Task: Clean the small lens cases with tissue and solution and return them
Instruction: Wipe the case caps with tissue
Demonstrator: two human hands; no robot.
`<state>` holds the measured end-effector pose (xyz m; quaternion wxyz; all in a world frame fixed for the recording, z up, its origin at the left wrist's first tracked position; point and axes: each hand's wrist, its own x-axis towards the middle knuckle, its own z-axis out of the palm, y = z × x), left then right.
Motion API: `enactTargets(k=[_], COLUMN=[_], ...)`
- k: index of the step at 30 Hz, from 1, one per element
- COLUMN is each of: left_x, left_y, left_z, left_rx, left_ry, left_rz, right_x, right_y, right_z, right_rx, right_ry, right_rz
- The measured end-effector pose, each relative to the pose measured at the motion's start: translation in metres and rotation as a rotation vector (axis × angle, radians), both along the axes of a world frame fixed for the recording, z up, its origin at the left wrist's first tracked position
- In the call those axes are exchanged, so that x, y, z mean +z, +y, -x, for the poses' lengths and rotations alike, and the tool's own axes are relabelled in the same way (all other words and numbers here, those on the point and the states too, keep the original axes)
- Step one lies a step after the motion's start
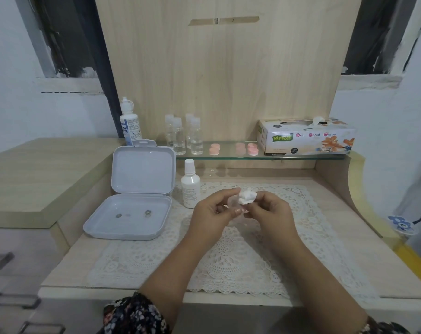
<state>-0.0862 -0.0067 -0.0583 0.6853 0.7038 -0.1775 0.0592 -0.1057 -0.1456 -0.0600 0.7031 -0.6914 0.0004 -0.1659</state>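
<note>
Head view looks down on both hands meeting above a white lace mat. Her right hand pinches a crumpled wad of white tissue between thumb and fingertips. Her left hand curls its fingers round something small and clear, seemingly a lens case, though it is too blurred and see-through to be sure. The tissue is pressed against that object, held up off the mat.

Just behind the left hand stands a small white solution bottle with its cap on. To the left of it lies an open grey box, its lid tilted upright; a few small round items sit in its base. Farther back, a glass shelf carries a larger bottle at the left end, four clear little bottles, several pink lens cases in pairs, and a tissue box at the right end.
</note>
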Motion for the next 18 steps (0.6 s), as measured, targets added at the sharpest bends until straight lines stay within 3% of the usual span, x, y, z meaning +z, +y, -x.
enactTargets(k=[3, 8, 15, 18], left_x=[-0.003, -0.007, -0.008, -0.009], left_y=[0.002, 0.004, 0.003, 0.002], left_z=[-0.006, -0.009, -0.006, -0.002], left_rx=[0.065, 0.12, 0.136, 0.12], left_ry=[0.018, 0.017, 0.017, 0.012], left_rz=[0.01, -0.035, -0.107, -0.146], right_x=[-0.005, -0.01, -0.011, -0.01], right_y=[-0.002, -0.001, -0.003, -0.002], right_z=[-0.002, 0.0, 0.0, 0.001], right_rx=[-0.131, -0.155, -0.091, -0.076], right_ry=[-0.019, -0.192, -0.324, -0.247], right_rz=[0.025, 0.614, 0.802, 0.863])
